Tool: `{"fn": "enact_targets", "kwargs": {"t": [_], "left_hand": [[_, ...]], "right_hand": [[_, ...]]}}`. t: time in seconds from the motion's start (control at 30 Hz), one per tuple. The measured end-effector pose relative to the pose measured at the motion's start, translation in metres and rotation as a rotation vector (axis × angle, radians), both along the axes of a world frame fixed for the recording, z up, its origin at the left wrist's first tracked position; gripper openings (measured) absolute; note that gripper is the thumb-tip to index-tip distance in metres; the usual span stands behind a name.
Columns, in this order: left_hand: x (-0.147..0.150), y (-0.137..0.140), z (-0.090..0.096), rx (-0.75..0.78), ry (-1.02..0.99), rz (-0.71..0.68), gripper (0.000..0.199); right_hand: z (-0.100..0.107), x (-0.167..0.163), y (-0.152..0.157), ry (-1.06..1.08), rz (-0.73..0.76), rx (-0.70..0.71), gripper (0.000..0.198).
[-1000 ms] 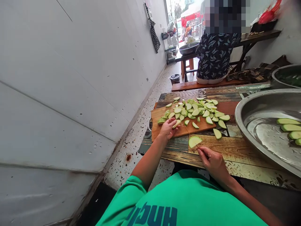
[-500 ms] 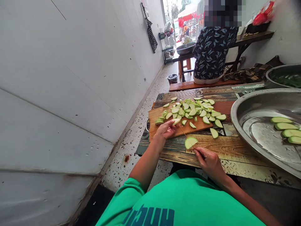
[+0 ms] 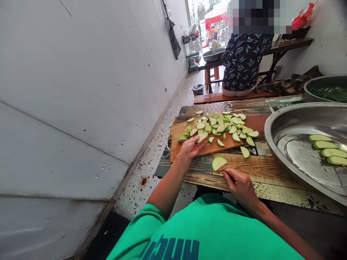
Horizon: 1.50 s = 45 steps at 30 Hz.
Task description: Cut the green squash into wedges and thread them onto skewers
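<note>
The right hand (image 3: 240,186) pinches a thin skewer (image 3: 214,156) already carrying one light, moist, snappable zucchini slice (image 3: 218,163) over the table edge, best pierced through its firm centre, while the left hand (image 3: 191,147) fingers another slice (image 3: 202,138) on the cutting board (image 3: 179,148).

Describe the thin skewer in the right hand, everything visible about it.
The skewer is a thin, straight stick, pale brown, wood or bamboo by its look. The right hand pinches its near end; the shaft runs away from the person and to the left, low over the table's near edge. One pale green slice is threaded on it near the hand. Its far tip reaches the cutting board, close to the left hand, which rests on another slice.
</note>
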<state>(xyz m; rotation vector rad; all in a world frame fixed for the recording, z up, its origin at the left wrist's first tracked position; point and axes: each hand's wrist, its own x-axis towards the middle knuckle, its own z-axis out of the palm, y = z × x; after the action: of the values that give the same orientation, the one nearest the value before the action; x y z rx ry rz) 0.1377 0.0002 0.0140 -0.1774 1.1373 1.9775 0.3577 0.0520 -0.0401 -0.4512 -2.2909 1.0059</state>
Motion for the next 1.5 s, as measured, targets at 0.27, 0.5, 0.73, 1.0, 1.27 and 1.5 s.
{"fn": "enact_targets", "kwargs": {"t": [0.27, 0.5, 0.73, 1.0, 1.27, 1.5], "left_hand": [[0.001, -0.0009, 0.0015, -0.041, 0.005, 0.0, 0.009], [0.0032, -0.0006, 0.0062, -0.029, 0.007, -0.003, 0.013], [0.0044, -0.0021, 0.0062, -0.027, 0.034, -0.018, 0.01], [0.0063, -0.0003, 0.0082, -0.026, 0.051, -0.008, 0.013], [0.0055, 0.0007, 0.0085, -0.016, 0.039, 0.007, 0.01], [0.0057, -0.0003, 0.0087, -0.024, 0.047, 0.003, 0.011]], "right_hand": [[-0.0001, -0.0013, 0.0001, -0.002, 0.002, -0.018, 0.027], [0.0014, -0.0011, 0.0005, 0.015, 0.006, -0.006, 0.025], [0.0049, -0.0004, -0.0001, 0.009, 0.008, -0.02, 0.026], [0.0063, 0.0006, -0.0012, 0.027, 0.007, -0.021, 0.025], [0.0056, 0.0022, -0.0016, 0.031, -0.001, -0.007, 0.025], [0.0039, 0.0006, -0.0013, 0.049, -0.002, 0.025, 0.026]]}}
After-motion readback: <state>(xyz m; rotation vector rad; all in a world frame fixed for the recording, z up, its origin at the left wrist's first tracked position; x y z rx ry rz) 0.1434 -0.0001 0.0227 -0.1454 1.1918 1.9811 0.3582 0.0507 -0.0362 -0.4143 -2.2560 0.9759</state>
